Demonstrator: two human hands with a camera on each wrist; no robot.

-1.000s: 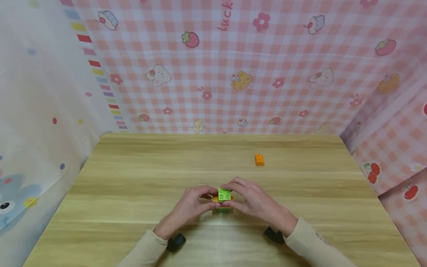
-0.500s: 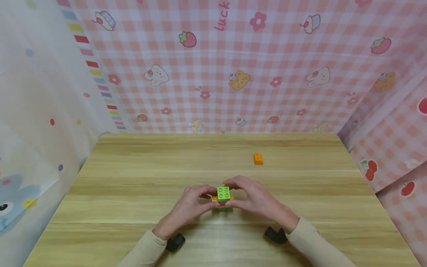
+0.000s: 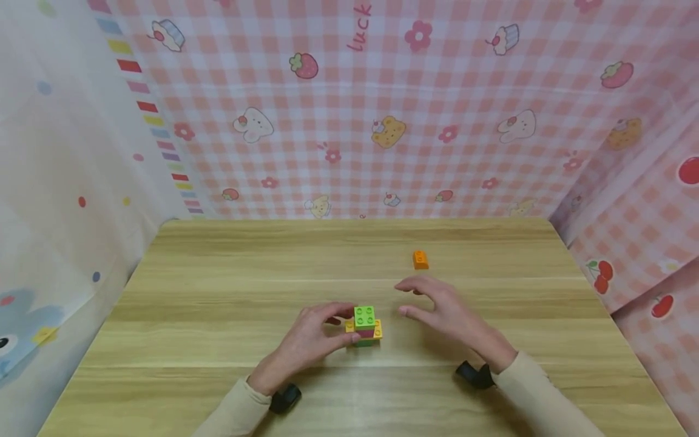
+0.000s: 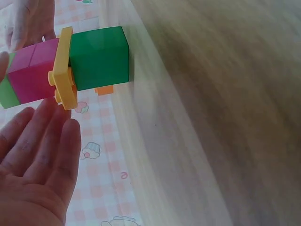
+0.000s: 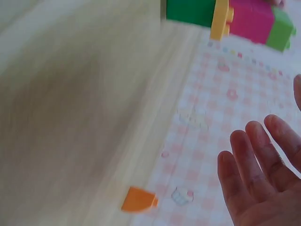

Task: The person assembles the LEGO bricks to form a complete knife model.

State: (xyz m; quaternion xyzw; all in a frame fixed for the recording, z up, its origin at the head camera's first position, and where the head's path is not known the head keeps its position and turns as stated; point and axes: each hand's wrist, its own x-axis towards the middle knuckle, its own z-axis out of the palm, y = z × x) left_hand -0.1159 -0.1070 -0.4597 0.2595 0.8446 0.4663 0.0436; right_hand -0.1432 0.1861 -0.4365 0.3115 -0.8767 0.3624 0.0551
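Note:
A stack of toy building bricks stands upright on the table in front of me. Its bottom is a dark green brick (image 4: 99,59), with a thin yellow plate (image 4: 65,70) above, then magenta bricks (image 4: 35,70). A light green brick (image 3: 364,316) forms the top. My left hand (image 3: 311,332) holds the stack from the left between thumb and fingers, around the magenta level. My right hand (image 3: 445,308) is in the air to the right of the stack, fingers apart and holding nothing. Beyond it lies an orange brick (image 3: 420,260) with a sloped side.
The wooden table (image 3: 229,261) ends at a pink checked cloth (image 3: 360,85) hanging behind it. More cloth hangs at both sides. A black wrist-worn device (image 3: 286,399) shows under the left wrist, and another black device (image 3: 475,375) under the right.
My right hand has let go of the stack and moved right and slightly away from me, towards the orange brick. The left hand keeps its place on the stack.

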